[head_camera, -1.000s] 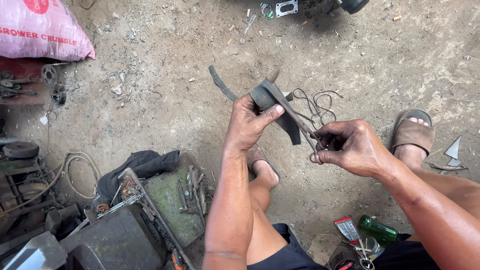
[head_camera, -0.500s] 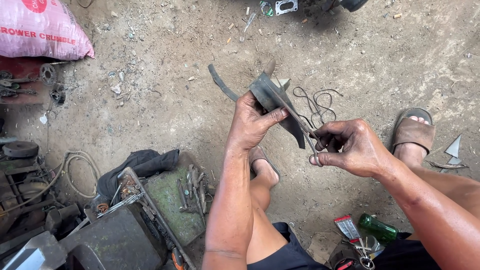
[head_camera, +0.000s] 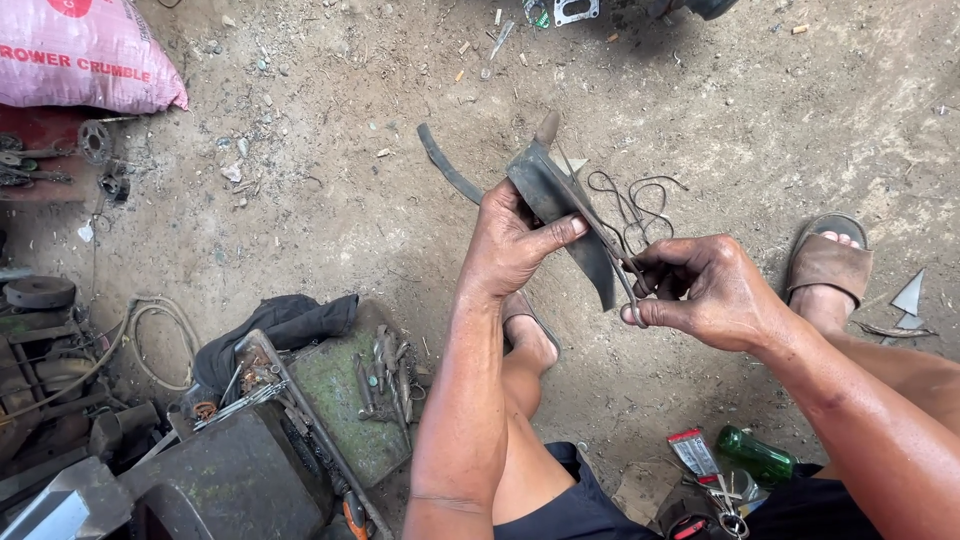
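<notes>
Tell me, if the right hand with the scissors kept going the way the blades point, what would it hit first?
The right hand aims its scissors up and left into the dark rubber piece held by the left hand. The blades already seem to be at it, though depth is unclear.

The right hand (head_camera: 705, 290) covers the scissors' (head_camera: 610, 240) handles, and the left hand (head_camera: 515, 240) hides part of the rubber piece (head_camera: 565, 200). The pink sack (head_camera: 80, 60) and toolbox (head_camera: 230, 480) run off the picture's edges. The small tools in the tray (head_camera: 345, 400) are too small to tell.
</notes>
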